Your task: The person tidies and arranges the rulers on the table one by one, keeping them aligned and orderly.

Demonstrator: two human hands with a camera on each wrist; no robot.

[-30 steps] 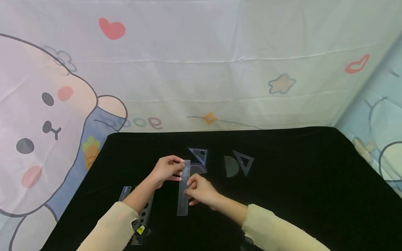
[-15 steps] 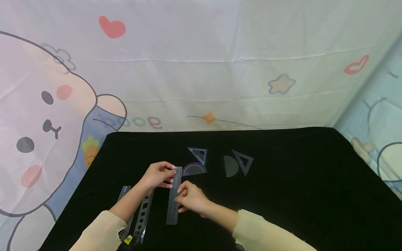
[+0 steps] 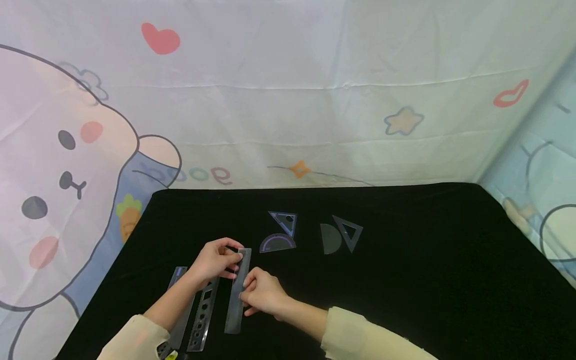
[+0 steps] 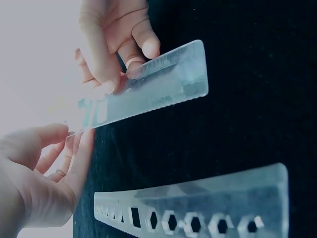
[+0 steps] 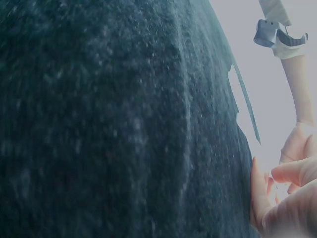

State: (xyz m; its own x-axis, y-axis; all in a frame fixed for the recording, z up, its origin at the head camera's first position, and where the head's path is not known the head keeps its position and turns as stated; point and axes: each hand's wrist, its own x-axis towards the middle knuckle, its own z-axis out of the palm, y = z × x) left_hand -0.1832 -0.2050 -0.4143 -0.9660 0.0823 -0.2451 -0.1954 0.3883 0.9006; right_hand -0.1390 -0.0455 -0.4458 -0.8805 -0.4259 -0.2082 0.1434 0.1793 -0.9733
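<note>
Ruler (image 3: 236, 296) farther left over black cloth (image 3: 405, 270)

The bench (image 3: 405, 275) is black; the backdrop (image 3: 279, 55) behind the bench is white with pink hearts (image 3: 160, 39); over the bench, sleeves (image 3: 378, 335) are cream, the ruler (image 3: 234, 310) grey.

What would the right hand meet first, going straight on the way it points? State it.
The clear ruler, which the right hand holds, comes first; past it, the left hand or wrist seems next, though depth is unclear.
</note>
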